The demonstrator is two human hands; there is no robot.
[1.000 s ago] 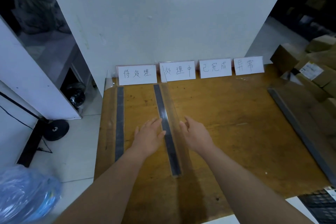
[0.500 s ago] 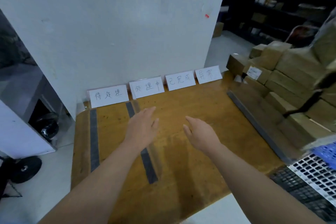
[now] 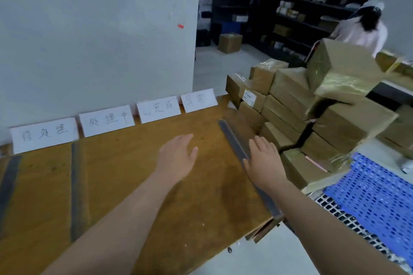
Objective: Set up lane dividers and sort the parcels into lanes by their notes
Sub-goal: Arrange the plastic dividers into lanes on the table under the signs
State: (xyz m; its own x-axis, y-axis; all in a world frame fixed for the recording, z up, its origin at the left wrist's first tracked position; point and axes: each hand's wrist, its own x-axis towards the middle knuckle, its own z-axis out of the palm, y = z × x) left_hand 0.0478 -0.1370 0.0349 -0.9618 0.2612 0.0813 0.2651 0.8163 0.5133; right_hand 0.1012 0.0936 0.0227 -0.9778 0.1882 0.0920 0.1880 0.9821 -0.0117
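Several white note cards (image 3: 107,120) with handwritten characters lean against the wall along the back of the wooden table (image 3: 134,185). Two dark lane dividers (image 3: 74,185) lie on the table's left part, another (image 3: 9,183) at the far left edge. A third dark divider strip (image 3: 232,140) lies near the table's right edge. My right hand (image 3: 263,163) is flat with straight fingers over this strip. My left hand (image 3: 178,158) hovers open above the table's middle. Brown taped parcels (image 3: 290,96) are stacked to the right.
A blue perforated crate (image 3: 375,196) sits at the lower right over a dark grid mat. A person in a light top (image 3: 362,29) stands by dark shelves of boxes at the back right. A lone carton (image 3: 230,42) is on the floor.
The view has swung right. Both hands moved away from the second divider toward the right; my right hand now reaches the divider strip at the table's right edge.
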